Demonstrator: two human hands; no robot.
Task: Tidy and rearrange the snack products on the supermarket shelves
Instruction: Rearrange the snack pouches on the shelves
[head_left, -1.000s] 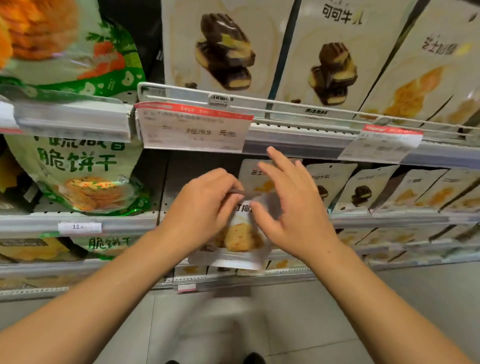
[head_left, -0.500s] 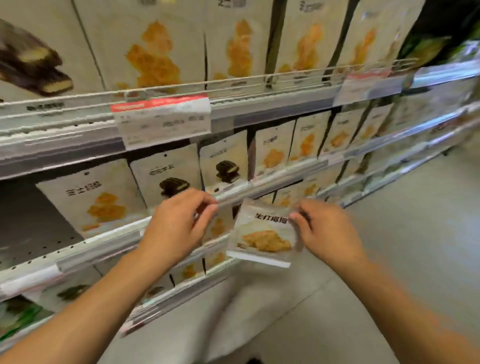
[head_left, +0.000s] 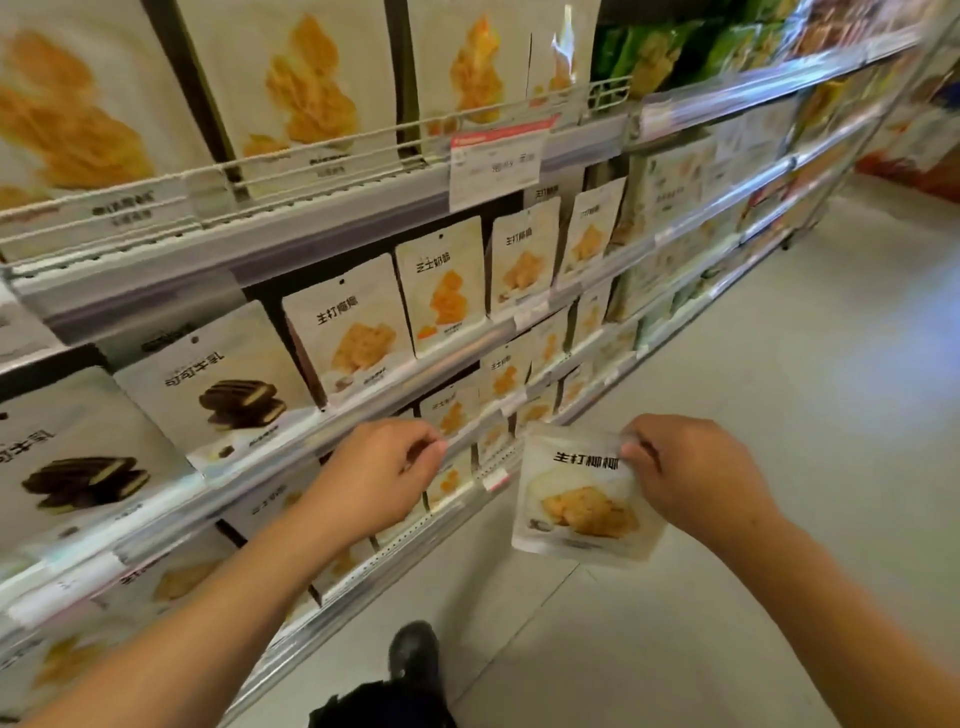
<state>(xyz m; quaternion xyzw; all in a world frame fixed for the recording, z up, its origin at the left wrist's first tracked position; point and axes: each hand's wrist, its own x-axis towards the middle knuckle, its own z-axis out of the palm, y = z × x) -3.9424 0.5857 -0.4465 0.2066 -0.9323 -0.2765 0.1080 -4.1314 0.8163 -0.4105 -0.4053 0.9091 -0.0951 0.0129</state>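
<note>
White snack pouch (head_left: 582, 499) – golden biscuit print, black lettering – upright, off the shelves, top corner pinched by fingers (head_left: 631, 451)

floor (head_left: 779, 467): pale grey tile | shelving (head_left: 363, 218): white metal, tiered

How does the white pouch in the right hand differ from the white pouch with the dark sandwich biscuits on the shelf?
The held white cracker pouch pictures golden crackers; the shelved white chocolate-biscuit pouch pictures dark sandwich biscuits. The held one hangs over the floor from the right hand, pinched at its top corner; the other stands behind the shelf rail. Both are white with black lettering.
</note>
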